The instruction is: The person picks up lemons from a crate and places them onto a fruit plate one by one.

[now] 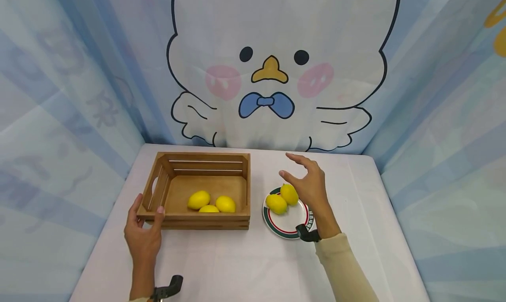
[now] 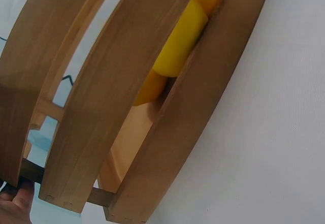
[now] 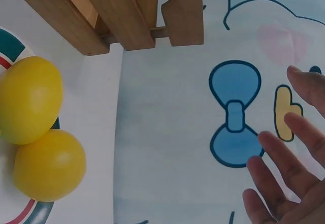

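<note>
My left hand (image 1: 143, 238) grips the near left corner of a slatted wooden crate (image 1: 205, 224), thumb over the front rim and fingers along the left side. Three yellow lemons (image 1: 199, 199) lie inside near the front wall, one partly hidden by it; they also show between the slats in the left wrist view. Over the far right part of a round plate (image 1: 294, 216) hovers my right hand (image 1: 312, 183), thumb and fingers spread apart and holding nothing. Two lemons (image 3: 49, 165) sit touching on that plate, which has a green and red rim.
Crate and plate stand side by side on a white-covered table (image 1: 221, 262), a narrow strip of cloth between them. Behind the table hangs a pale blue curtain (image 1: 269, 131) with a cartoon bird, and more curtain closes both sides. Each wrist wears a black camera mount (image 1: 170, 288).
</note>
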Demonstrator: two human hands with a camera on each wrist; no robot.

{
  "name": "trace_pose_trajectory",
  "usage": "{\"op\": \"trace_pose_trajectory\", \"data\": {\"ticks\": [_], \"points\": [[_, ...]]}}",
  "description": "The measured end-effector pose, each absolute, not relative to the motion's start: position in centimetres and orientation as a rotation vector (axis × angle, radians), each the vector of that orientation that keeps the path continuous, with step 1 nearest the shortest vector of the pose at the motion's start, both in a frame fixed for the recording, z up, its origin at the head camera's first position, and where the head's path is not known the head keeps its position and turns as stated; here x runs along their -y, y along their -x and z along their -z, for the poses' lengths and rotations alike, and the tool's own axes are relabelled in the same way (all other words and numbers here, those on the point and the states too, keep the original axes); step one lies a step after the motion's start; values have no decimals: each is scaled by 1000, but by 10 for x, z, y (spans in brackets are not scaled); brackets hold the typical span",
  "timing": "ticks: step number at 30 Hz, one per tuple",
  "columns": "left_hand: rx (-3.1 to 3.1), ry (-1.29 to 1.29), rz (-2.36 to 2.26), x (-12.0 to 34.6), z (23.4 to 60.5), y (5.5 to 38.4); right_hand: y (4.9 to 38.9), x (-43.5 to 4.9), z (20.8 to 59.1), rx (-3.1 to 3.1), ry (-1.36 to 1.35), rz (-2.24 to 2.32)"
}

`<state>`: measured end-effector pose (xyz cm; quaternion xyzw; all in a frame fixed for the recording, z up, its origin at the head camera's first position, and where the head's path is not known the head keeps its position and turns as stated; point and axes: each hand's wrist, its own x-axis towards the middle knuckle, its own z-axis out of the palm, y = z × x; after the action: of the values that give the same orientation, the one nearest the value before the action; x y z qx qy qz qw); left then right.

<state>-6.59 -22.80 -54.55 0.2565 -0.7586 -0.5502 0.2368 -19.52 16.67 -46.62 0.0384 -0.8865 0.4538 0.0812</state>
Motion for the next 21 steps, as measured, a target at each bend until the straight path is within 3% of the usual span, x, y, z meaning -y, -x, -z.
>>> {"op": "trace_pose_trajectory", "data": {"ticks": [21], "points": [[2086, -709, 1495, 227, 545, 66, 198, -148, 439, 2608, -240, -1403]]}}
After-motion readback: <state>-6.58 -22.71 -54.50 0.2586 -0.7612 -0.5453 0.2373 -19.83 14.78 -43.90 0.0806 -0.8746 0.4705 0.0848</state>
